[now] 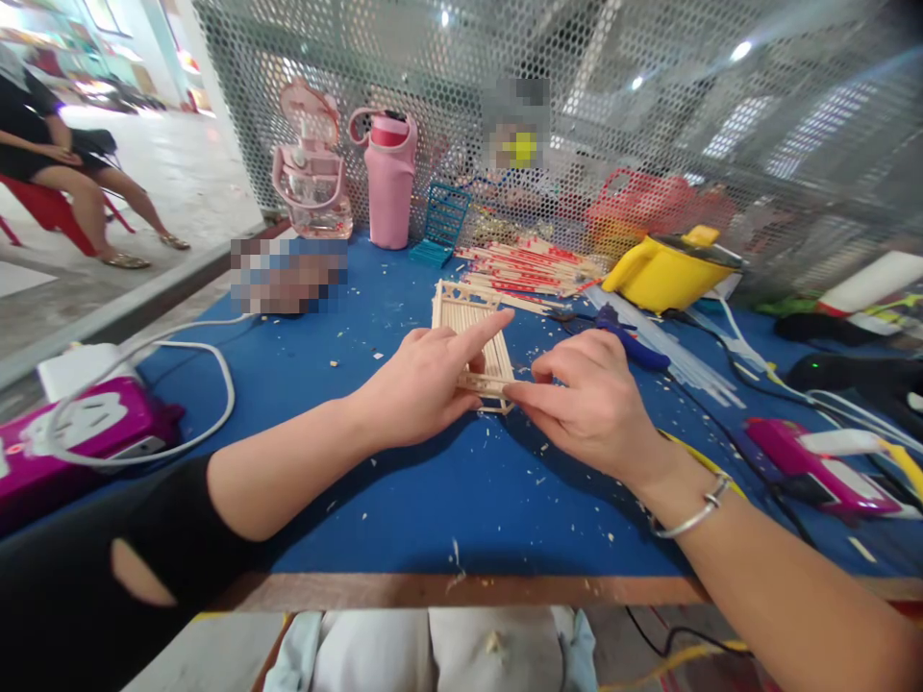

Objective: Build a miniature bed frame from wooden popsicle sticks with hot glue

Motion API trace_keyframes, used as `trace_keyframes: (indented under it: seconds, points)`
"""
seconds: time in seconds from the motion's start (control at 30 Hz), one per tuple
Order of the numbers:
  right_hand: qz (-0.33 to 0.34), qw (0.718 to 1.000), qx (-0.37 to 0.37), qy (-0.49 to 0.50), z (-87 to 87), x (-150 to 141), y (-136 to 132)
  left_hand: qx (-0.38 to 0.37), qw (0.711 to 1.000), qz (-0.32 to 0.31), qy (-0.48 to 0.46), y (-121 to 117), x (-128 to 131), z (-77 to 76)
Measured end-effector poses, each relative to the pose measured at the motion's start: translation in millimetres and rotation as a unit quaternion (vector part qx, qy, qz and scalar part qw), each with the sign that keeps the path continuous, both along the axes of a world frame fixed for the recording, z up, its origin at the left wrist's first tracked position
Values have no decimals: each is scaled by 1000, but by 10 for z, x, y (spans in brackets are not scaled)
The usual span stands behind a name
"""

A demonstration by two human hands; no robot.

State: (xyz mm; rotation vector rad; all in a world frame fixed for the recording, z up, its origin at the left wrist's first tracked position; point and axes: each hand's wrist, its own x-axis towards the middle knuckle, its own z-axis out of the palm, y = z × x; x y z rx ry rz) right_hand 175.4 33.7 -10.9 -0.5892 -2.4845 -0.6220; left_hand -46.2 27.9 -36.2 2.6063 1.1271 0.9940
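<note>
A small frame built of thin wooden sticks sits on the blue table mat, tilted slightly in front of me. My left hand grips its near left edge between thumb and fingers, with the index finger stretched across the top. At the near right corner, the fingertips of my right hand are pinched together and touch the frame. Whether a small piece is between those fingertips cannot be made out. Behind the frame lies a pile of loose wooden sticks, many with red ends. A blue-handled glue gun rests right of the frame.
Clear glue sticks and a yellow pot are at the right. Purple power strips with cables flank both sides. A pink bottle, a clear jug and a teal stand line the mesh panel. One person sits far left.
</note>
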Motion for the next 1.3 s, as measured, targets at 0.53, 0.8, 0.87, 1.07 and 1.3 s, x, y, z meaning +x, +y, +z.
trace_keyframes:
  seconds: [0.53,0.8,0.87,1.07,1.3]
  points:
    - [-66,997,22,-38,-36,-94,-94,5,1000,-3,-9,18,9,-12]
    - [-59,998,-1,-22,-49,-112,-104,-1,1000,-4,-4,10,4,-9]
    - [-65,998,-2,-18,-40,-115,-106,3,1000,-3,-2,7,3,-5]
    - [-64,998,-16,-4,-53,-109,-99,10,1000,-1,-2,9,6,-8]
    - [-61,998,-13,15,-89,-97,-93,12,1000,-1,-2,13,8,-1]
